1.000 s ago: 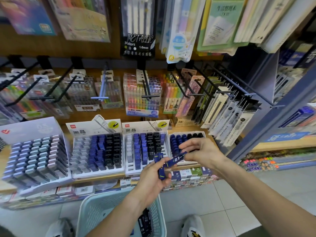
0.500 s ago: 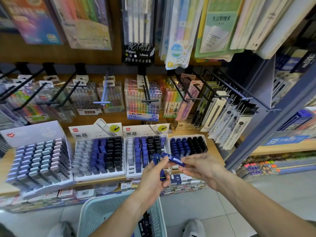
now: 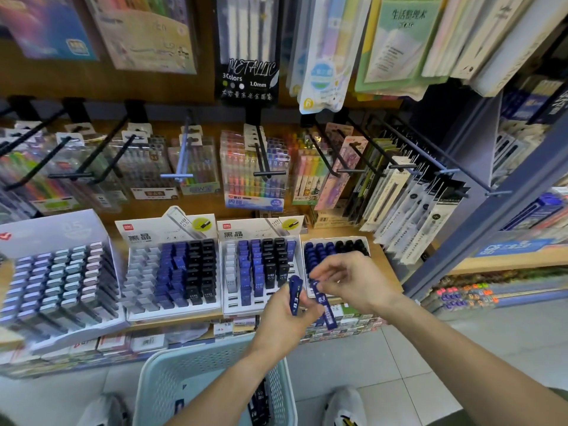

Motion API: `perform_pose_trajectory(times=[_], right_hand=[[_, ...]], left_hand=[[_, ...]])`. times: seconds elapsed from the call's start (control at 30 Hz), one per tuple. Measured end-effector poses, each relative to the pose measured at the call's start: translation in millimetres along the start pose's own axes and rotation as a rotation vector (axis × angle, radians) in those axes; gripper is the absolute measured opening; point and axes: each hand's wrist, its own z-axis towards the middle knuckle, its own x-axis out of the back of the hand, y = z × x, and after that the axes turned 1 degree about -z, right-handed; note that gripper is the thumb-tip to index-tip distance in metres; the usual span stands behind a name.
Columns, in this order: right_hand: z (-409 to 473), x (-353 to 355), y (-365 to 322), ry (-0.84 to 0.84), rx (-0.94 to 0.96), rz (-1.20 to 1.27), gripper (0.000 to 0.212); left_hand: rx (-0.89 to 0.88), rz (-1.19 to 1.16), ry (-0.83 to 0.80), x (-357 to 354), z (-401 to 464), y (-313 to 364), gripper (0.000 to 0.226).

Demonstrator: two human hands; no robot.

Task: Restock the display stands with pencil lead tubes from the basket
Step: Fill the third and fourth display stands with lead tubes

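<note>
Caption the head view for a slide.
Both hands hold blue lead tubes before the display stands.

1. Above the hands, a black "METALLIC" pen pack (image 3: 247, 50) hangs from the wall.
2. Just below it, coloured pen sets (image 3: 255, 175) hang on black hooks.
3. Up and right of the hands, slim refill packets (image 3: 408, 210) crowd more hooks.
4. Near the lower edge, below the hands, white shoes (image 3: 345, 405) stand on grey floor tiles (image 3: 408, 348).

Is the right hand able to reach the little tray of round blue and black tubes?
Probably yes. The right hand hovers right in front of the tray with nothing between them, though its fingers already pinch a blue tube.
</note>
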Motion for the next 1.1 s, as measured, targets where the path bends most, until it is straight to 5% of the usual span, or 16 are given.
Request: perform_pose_trajectory(times=[0.13, 0.27, 0.37, 1.1], right_hand=[[9, 12, 8, 0.115, 0.005, -0.042, 0.018], [17, 15, 26, 0.288, 0.057, -0.293, 0.018], [19, 2, 39, 0.288, 0.102, -0.416, 0.020], [35, -29, 69, 0.339, 0.006, -0.458, 0.014]], left_hand=[[0.133, -0.099, 0.019, -2, 0, -1, 0.030], [0.479, -0.647, 0.005, 2, 7, 4, 0.010], [0.546, -0.855, -0.029, 6, 8, 2, 0.009], [0.449, -0.866, -0.199, 7, -1, 1, 0.032]])
